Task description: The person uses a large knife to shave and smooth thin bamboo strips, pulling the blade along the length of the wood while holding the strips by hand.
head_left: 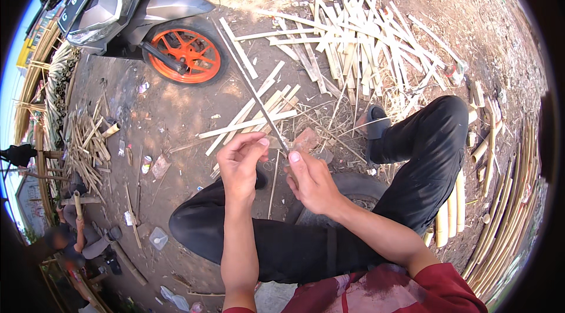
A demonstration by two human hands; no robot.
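My right hand (pixel 312 182) is closed around the near end of a long, thin dark rod (pixel 257 96). The rod slants up and away to the left, toward the motorbike's front wheel; its exact kind is unclear. Just left of the rod, my left hand (pixel 242 163) is raised with curled fingers, thumb and forefinger pinched close together. Whatever lies between them, if anything, is too small to make out. Below both hands are my bent legs in black trousers (pixel 282 242), with a black tyre (pixel 353 186) partly hidden between them.
Split bamboo strips (pixel 365 48) lie heaped ahead, with several more strips (pixel 259 116) nearer my hands. A motorbike wheel with an orange rim (pixel 183 55) stands at the upper left. Long bamboo poles (pixel 500 219) lie at right. Another person (pixel 73 242) sits far left.
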